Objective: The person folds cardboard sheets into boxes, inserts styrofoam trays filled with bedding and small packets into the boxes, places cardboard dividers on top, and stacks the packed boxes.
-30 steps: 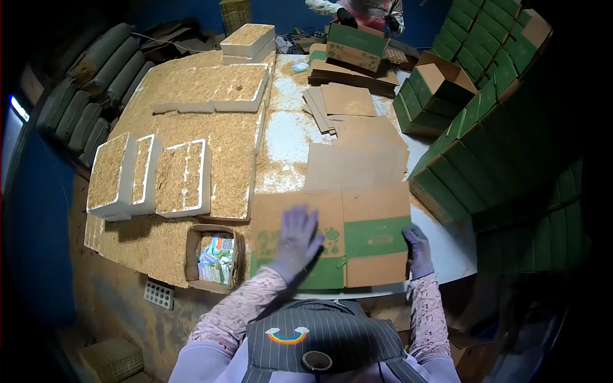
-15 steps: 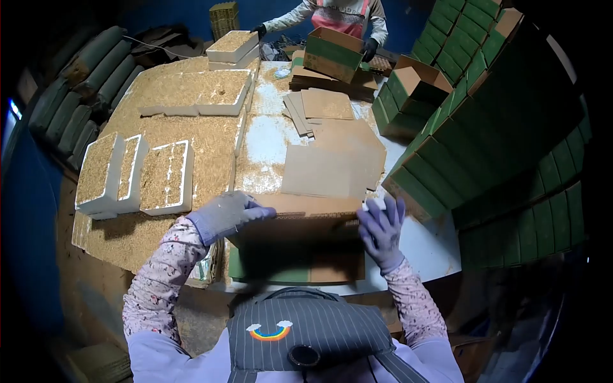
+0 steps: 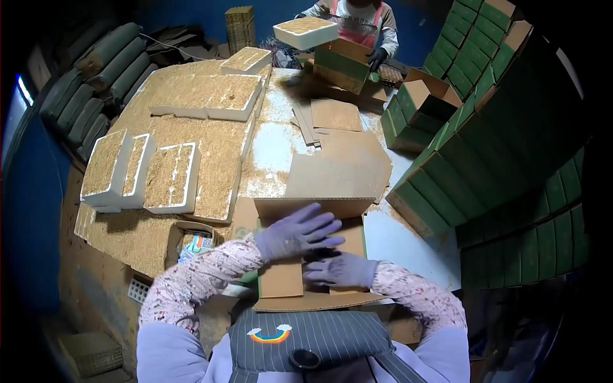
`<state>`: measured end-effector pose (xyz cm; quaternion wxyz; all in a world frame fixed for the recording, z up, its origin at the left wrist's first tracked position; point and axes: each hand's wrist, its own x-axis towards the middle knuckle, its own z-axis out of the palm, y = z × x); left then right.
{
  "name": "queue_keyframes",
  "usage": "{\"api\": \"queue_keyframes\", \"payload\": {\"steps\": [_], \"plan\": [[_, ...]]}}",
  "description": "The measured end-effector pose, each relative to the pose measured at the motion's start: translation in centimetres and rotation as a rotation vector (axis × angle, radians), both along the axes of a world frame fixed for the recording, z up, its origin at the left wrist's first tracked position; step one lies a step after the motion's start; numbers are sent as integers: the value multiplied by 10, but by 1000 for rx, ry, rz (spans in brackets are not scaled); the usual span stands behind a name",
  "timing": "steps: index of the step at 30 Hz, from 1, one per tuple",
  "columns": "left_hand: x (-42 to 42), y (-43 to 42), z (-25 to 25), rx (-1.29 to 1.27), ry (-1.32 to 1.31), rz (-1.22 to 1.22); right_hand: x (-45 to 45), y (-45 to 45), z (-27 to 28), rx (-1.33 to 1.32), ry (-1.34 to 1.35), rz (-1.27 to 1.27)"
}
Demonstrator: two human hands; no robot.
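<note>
A cardboard box [image 3: 281,279] lies before me with its flaps showing, one long flap raised at the back and another along the edge nearest my body. My left hand [image 3: 297,235], in a purple-grey glove, is over the left part of the box with fingers spread toward the right. Just below it, my right hand [image 3: 341,269] lies flat across the right inner flap, its fingers stretched leftward and a little blurred. Neither hand grips anything. The inside of the box is mostly covered by my hands and the flaps.
White foam trays [image 3: 171,179] filled with sawdust-like material stand on the left. Flat cardboard sheets [image 3: 338,172] lie ahead. Green boxes [image 3: 440,185] are stacked at the right. Across the table, a co-worker's gloved hand [image 3: 377,59] is beside a box [image 3: 341,67], with a foam tray [image 3: 306,33] above it.
Both hands left the box's upper edge and moved inward over its flaps. The box now shows its flaps upward. Across the table, a foam tray has been lifted over the co-worker's box.
</note>
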<state>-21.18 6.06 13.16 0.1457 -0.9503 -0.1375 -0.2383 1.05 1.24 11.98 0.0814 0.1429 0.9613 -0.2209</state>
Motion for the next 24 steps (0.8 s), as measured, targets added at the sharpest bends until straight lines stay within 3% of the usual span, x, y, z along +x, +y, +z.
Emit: {"api": "queue_keyframes", "payload": {"steps": [1,3,5,7,9,11,12,13,14,15,16,18,19,21,22,23,24], "plan": [[-4,2,-3,64,-40,250,14,4,23,98,267,-71],[-17,5,-6,-149,-263,624,64,1,47,139,194,-291],[-26,18,-20,-3,-257,840,93,-22,60,11,121,-522],[-11,15,-8,174,-120,790,95,-19,61,-210,121,-514],[-7,8,21,-52,-158,733,79,-7,35,-740,533,-1079],[-18,-22,75,-556,-158,472,54,7,50,-677,441,-1427],[-29,-36,76,-483,-135,342,55,10,29,-763,491,-1405],[-43,-44,77,-774,-27,151,53,16,15,-846,536,-1370],[-54,-57,59,-610,118,119,54,23,7,-1040,601,-1231],[-64,-65,35,-448,262,85,53,28,5,-1047,595,-1219],[-76,-61,18,-593,195,15,53,34,5,-962,530,-1184],[-85,-36,5,-498,11,72,56,49,24,-774,432,-1123],[-91,-28,6,-498,-141,126,51,49,54,-825,584,-1099],[-93,-16,-26,-1002,-835,340,56,67,65,-949,865,-976],[-89,-4,-54,-1089,-804,681,62,68,69,-911,892,-859],[-83,3,-82,-1134,-695,865,53,72,67,-750,913,-920],[-77,11,-110,-1182,-562,1036,48,75,54,-645,753,-1121]]}}
